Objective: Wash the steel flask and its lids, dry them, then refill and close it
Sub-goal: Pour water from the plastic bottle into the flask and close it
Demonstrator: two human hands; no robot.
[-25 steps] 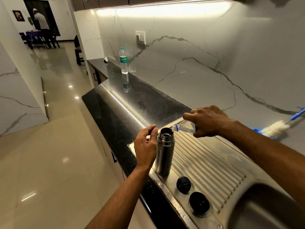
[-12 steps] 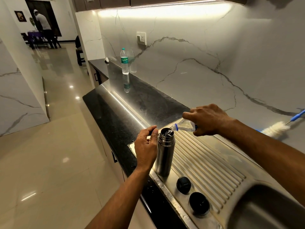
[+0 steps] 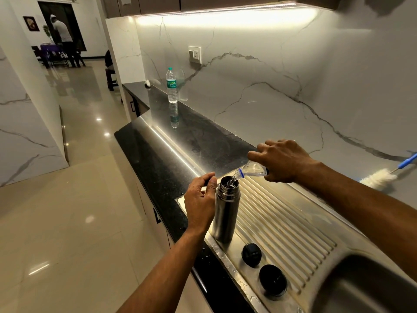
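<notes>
Head view only, so just the one angle to go through.

Big change from a second ago: small clear bottle (image 3: pixel 252 170) now tipped further, neck right over the mouth of the steel flask (image 3: pixel 225 211), and a thin stream actually running in. A second back, bottle held near level with nothing pouring. Half a second back, just starting to tilt. So: washing and drying look done, refill underway, closing not yet started. How full the flask is, can't tell from here.

Right hand (image 3: pixel 283 162) wrapped shut around the bottle's body, knuckles up, neck poking out toward the flask. Bottle's blue ring sitting just above the flask rim, maybe touching, hard to say.

Left hand (image 3: pixel 199 201) curled against the flask's upper left side, thumb up near the threaded neck, fingers bent round the far side and mostly hidden. Looks like a steadying hold rather than a hard squeeze, but closed on it either way.

Flask upright at the near-left corner of the ribbed steel drainboard (image 3: pixel 293 222). Both lids waiting just beside its base, toward the sink: smaller black stopper (image 3: pixel 251 254) nearer, bigger black cap (image 3: pixel 273 280) beyond. Neither touched.

Bottle brush (image 3: pixel 379 178) lying well off to the right by the wall. Spare water bottle (image 3: pixel 172 85) standing far back on the black counter (image 3: pixel 158 159).
</notes>
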